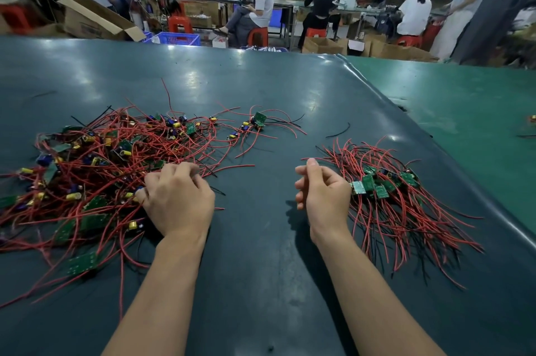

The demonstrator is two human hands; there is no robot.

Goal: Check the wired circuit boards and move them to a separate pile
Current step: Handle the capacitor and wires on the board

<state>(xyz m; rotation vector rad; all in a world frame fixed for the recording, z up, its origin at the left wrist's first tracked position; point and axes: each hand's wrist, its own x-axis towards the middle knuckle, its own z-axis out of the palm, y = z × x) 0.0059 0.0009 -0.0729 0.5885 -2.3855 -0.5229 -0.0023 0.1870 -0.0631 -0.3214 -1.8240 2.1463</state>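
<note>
A large tangled pile of wired circuit boards, green boards with red and black wires and yellow and blue parts, covers the table's left side. My left hand lies palm down on that pile's right edge, fingers curled into the wires; whether they hold a board is hidden. A smaller, neater pile of boards lies on the right, wires fanned toward me. My right hand hovers just left of it, fingers loosely curled and holding nothing. A few boards lie apart behind the large pile.
The dark green mat ends at a raised edge on the right, beside a lighter green surface. A loose black wire lies between the piles. Beyond the table people sit on red stools among cardboard boxes and a blue crate.
</note>
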